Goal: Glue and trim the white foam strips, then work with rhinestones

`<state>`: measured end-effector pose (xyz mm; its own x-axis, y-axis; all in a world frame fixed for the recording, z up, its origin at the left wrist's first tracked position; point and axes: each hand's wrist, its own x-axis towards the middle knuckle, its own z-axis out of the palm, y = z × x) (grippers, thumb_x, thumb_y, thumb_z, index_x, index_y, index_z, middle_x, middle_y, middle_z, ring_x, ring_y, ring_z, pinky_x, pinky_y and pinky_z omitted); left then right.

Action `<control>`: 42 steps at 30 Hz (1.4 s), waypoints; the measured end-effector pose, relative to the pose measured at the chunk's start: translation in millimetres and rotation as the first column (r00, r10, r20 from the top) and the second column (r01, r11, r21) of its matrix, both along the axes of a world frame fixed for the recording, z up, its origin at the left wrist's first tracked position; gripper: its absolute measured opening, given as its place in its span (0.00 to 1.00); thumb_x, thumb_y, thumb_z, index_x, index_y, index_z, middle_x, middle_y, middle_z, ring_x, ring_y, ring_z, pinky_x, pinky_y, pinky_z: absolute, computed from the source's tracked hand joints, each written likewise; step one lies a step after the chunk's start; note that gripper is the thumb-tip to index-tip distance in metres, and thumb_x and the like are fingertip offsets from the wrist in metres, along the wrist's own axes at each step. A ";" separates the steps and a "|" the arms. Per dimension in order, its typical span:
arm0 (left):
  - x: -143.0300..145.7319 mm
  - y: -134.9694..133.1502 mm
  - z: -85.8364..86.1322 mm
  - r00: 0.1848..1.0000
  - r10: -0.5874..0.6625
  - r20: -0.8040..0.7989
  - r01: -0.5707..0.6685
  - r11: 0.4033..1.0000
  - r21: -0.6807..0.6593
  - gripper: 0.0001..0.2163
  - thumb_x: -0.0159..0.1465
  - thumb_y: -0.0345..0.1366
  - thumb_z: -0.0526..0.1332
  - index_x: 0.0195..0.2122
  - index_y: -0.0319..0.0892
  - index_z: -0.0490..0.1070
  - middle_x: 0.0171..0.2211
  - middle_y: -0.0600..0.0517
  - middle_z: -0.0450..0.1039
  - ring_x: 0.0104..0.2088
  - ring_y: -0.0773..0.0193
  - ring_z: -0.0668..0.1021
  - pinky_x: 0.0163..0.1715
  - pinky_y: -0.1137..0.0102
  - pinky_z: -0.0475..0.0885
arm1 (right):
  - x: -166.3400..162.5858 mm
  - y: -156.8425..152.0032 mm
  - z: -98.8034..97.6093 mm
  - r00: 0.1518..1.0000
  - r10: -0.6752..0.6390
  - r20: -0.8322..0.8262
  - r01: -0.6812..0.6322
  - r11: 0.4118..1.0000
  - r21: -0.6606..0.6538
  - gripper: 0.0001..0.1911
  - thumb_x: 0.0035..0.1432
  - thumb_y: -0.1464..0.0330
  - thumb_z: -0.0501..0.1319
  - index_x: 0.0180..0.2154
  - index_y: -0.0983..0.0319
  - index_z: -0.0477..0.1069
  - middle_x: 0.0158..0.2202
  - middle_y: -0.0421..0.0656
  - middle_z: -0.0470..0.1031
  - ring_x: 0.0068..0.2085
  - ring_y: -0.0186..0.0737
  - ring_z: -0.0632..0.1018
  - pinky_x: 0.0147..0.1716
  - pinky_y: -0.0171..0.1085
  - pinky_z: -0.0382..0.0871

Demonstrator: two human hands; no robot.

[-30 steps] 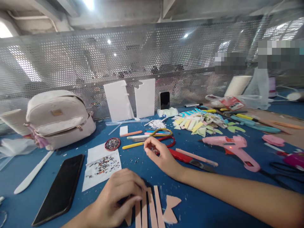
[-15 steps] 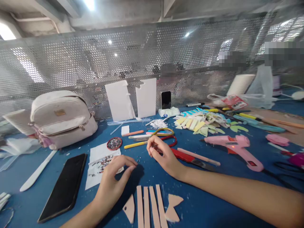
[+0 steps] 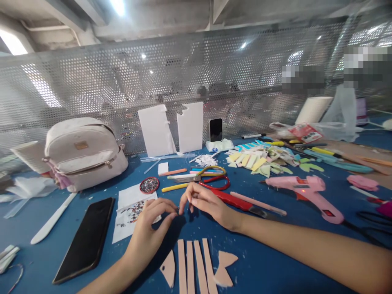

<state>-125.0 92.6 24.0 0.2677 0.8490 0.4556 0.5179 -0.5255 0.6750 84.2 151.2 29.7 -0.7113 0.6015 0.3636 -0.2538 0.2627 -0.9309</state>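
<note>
My left hand (image 3: 150, 228) hovers just above the blue table (image 3: 269, 253), thumb and forefinger pinched together on something too small to name. My right hand (image 3: 203, 204) reaches in from the right, and its fingertips meet the left hand's pinch near the middle of the table. Its fingers are curled together too. Below both hands lie several pink foam strips (image 3: 194, 267) with two pink cut shapes (image 3: 225, 267) beside them. Just left of my left hand is a white paper sheet (image 3: 131, 210) scattered with tiny sequins.
A black phone (image 3: 87, 239) lies at left, a white knife-like tool (image 3: 52, 218) beyond it, a beige backpack (image 3: 81, 153) behind. A round red sequin dish (image 3: 149, 185), red scissors (image 3: 216, 181), pens, a pink glue gun (image 3: 303, 190) and coloured paper scraps (image 3: 260, 159) crowd the far side. A mesh wall backs the table.
My left hand lifted off the pink strips and moved up and right into a pinch. My right hand came down and left until its fingertips met the left hand's.
</note>
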 end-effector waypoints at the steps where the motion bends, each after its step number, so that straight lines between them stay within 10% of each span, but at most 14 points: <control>1: 0.2 0.3 0.0 1.000 0.002 -0.004 -0.002 1.000 0.008 0.07 0.69 0.32 0.57 0.33 0.47 0.72 0.39 0.55 0.77 0.42 0.61 0.77 0.47 0.62 0.64 | -0.3 0.3 -0.1 1.000 -0.001 -0.011 0.001 1.000 -0.003 0.10 0.70 0.61 0.53 0.37 0.60 0.59 0.36 0.45 0.74 0.38 0.40 0.73 0.39 0.40 0.62; 12: -1.0 -3.4 -1.4 0.994 -0.104 0.034 0.102 0.993 0.063 0.08 0.69 0.30 0.57 0.36 0.47 0.73 0.41 0.55 0.76 0.43 0.64 0.77 0.46 0.66 0.67 | 0.1 -6.4 -1.5 0.972 -0.157 0.175 0.124 0.975 0.185 0.10 0.70 0.61 0.51 0.37 0.61 0.59 0.28 0.36 0.61 0.28 0.33 0.64 0.30 0.34 0.59; 24: -1.0 -4.5 -2.6 0.999 0.032 -0.036 -0.030 0.998 0.061 0.07 0.70 0.34 0.57 0.34 0.47 0.72 0.36 0.56 0.72 0.34 0.63 0.72 0.37 0.66 0.62 | 0.7 -9.2 0.5 0.929 -0.298 0.218 0.192 0.895 0.404 0.06 0.66 0.70 0.52 0.40 0.62 0.66 0.36 0.43 0.71 0.30 0.34 0.68 0.30 0.35 0.61; 42: 0.0 -5.1 0.1 0.990 0.063 -0.125 -0.061 0.998 0.023 0.08 0.70 0.36 0.56 0.35 0.49 0.74 0.36 0.56 0.75 0.32 0.63 0.72 0.39 0.63 0.58 | -4.5 -5.1 -1.7 0.895 -0.385 0.223 0.304 0.896 0.325 0.03 0.67 0.68 0.52 0.39 0.60 0.61 0.28 0.35 0.61 0.27 0.33 0.62 0.27 0.34 0.55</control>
